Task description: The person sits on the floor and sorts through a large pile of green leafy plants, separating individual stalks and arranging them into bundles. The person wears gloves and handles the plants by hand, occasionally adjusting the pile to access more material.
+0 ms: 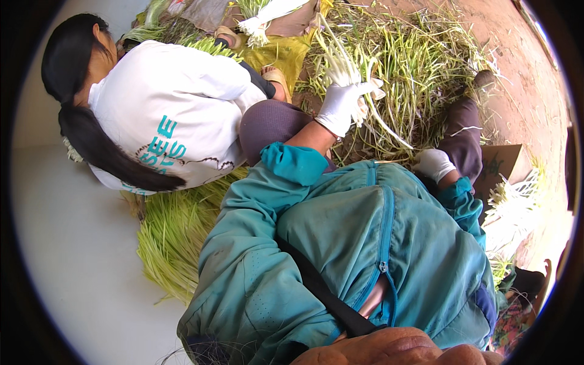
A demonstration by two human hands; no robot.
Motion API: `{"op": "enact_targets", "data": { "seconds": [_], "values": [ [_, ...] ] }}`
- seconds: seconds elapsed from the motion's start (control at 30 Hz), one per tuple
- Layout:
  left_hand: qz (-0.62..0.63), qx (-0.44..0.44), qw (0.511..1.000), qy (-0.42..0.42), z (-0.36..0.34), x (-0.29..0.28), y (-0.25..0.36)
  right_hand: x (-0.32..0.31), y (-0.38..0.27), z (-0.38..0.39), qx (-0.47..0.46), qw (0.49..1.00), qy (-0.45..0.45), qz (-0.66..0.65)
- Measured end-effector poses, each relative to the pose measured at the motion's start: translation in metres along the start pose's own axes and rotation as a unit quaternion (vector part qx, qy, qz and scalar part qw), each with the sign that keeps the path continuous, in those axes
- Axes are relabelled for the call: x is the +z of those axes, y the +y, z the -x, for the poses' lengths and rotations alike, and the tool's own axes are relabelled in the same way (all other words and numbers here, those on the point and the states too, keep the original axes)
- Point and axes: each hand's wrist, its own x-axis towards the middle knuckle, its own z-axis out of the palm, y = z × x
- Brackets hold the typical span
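My left hand (pixel 342 109), in a white glove, is closed around a small bunch of long stalks (pixel 342 68) with white lower stems, which look like garlic shoots. One pale stalk (pixel 389 128) hangs from that hand and bends down toward my lap. Beside my right thigh, my right hand (pixel 434 165), also white-gloved, is curled; what lies in its fingers, if anything, is hidden. Ahead of both hands spreads a heap of loose green and yellowish leaves and stalks (pixel 407 76) on the ground.
A person in a white shirt (pixel 176 109) sits close on my left. A pile of pale green stalks (pixel 176 234) lies behind them. At right are a cardboard box (pixel 502 164) and white-stemmed bunches (pixel 514 213). Another bunch (pixel 264 21) lies ahead near a yellow sheet (pixel 292 55).
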Motion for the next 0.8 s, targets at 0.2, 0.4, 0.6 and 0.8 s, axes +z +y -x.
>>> {"op": "enact_targets", "data": {
  "seconds": [0.2, 0.4, 0.6, 0.8],
  "values": [
    [-0.077, -0.006, 0.995, -0.066, 0.009, 0.003, 0.0, -0.094, -0.053, 0.015, -0.047, 0.772, 0.269, -0.574],
    [-0.101, 0.003, 0.988, -0.116, 0.013, 0.012, -0.007, -0.115, -0.061, -0.005, -0.084, 0.681, 0.224, -0.692],
    [-0.143, -0.058, 0.973, -0.173, 0.016, 0.015, -0.01, -0.101, -0.054, -0.025, -0.147, 0.517, 0.2, -0.819],
    [-0.159, -0.058, 0.975, -0.141, 0.017, 0.022, -0.016, -0.098, -0.06, -0.012, -0.116, 0.49, 0.3, -0.81]
  ]
}}
